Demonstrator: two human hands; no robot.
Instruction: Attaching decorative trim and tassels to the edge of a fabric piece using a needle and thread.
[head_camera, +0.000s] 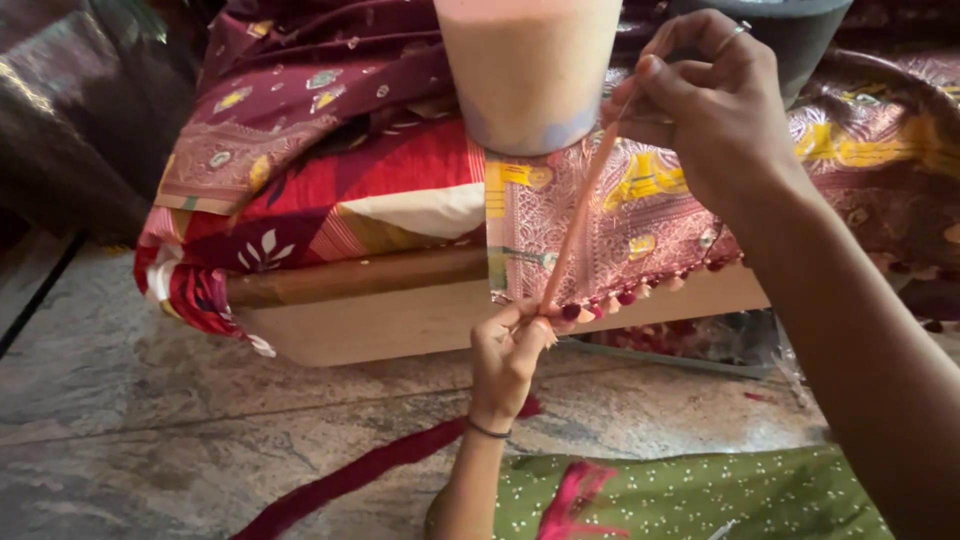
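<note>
Pink thread strands are held taut between two hands in the head view, running on a diagonal from upper right to lower left.

The right hand is raised in front of the fabric-covered surface. Its thumb and forefinger are pinched together on the upper end of the strands, beside the pale cone-shaped spool that stands on the fabric. A ring is worn on one finger.

The left hand is positioned lower, at the hanging border of the maroon brocade sari. Its fingers are closed on the lower end of the strands, right at the row of small tassels along the fabric edge. A dark band is worn on the wrist.

The strands appear to be kept under tension so that they stay straight and untwisted where they meet the border; this is a judgement from the straight line seen.

The sari is draped over a wooden board, so its edge hangs free and can be reached from below. A red patterned cloth lies under it on the left. A maroon fabric strip trails across the stone floor, and green dotted cloth is seen at the bottom.
</note>
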